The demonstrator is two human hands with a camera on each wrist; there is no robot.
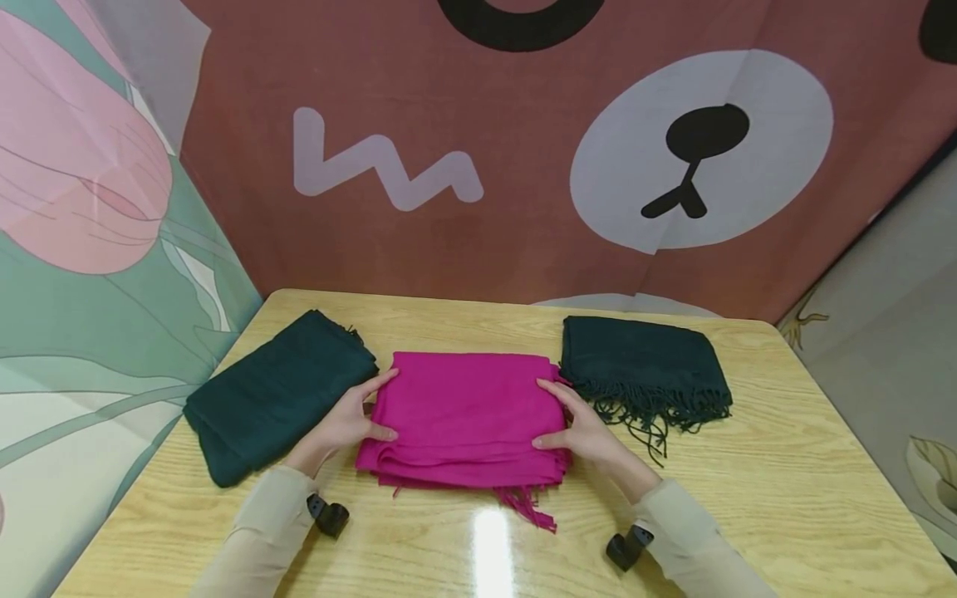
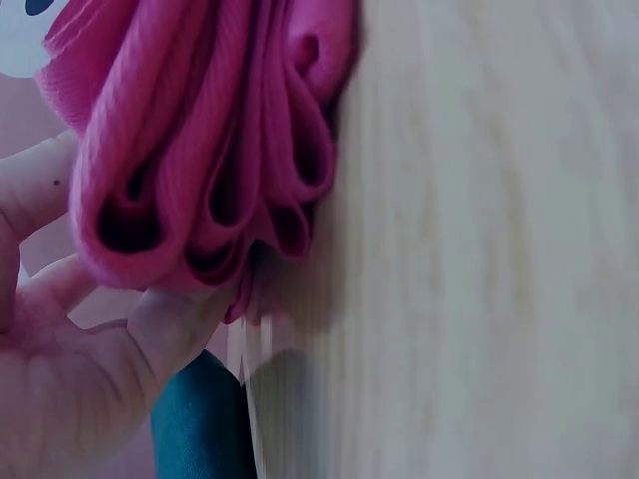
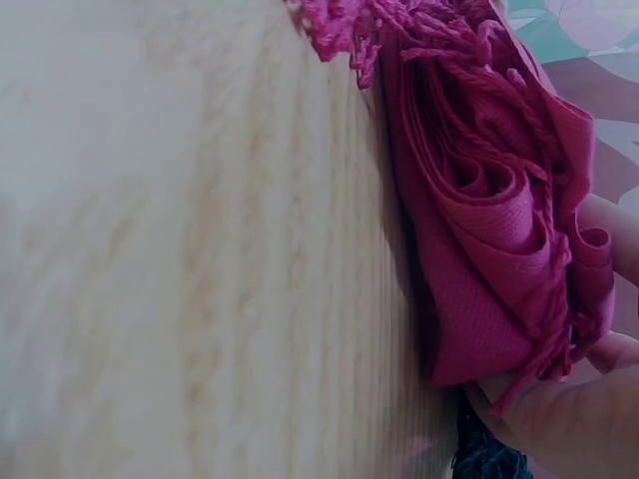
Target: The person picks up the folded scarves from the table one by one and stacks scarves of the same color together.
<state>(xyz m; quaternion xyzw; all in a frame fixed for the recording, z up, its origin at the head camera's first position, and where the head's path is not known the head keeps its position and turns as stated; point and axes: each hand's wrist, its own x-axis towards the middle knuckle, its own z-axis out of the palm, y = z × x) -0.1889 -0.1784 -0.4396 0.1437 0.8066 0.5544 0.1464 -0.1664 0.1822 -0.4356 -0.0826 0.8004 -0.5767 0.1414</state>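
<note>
A folded magenta scarf (image 1: 471,407) lies on the table between both hands, its layers stacked flat. Some fringe (image 1: 527,502) hangs out at its near right corner. At the left edge, my left hand (image 1: 349,419) grips the stack, with thumb and a finger on top and other fingers tucked at the side and underneath. The right hand (image 1: 594,428) holds the right edge in the same way. Looped folds of the scarf (image 2: 200,150) show in the left wrist view; rolled layers and fringe of the scarf (image 3: 489,230) show in the right wrist view.
A folded dark green scarf (image 1: 280,399) lies slanted at the left, close to the left hand. Another dark green scarf (image 1: 639,357), fringe toward the front, sits at the back right. The wooden table (image 1: 785,498) meets printed cloth hangings (image 1: 523,232) behind.
</note>
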